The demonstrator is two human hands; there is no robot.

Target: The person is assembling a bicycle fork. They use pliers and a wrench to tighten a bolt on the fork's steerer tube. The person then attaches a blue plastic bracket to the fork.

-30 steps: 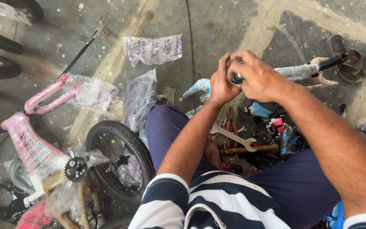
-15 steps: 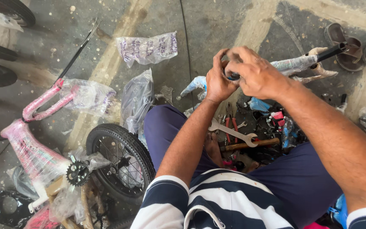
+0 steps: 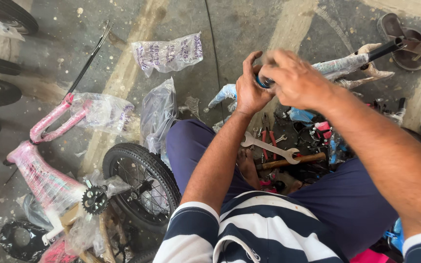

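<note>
Both hands clamped on a wrapped handlebar end.
My left hand and right hand have shifted slightly, gripping the plastic-wrapped handlebar above the wrench on the concrete floor.

You have two hands up, the left hand and the right hand. On the floor you have one small spoked wheel, one pink bike frame and one open-ended wrench. Two sandals sit at the top right, and you can count three loose plastic bags.
</note>
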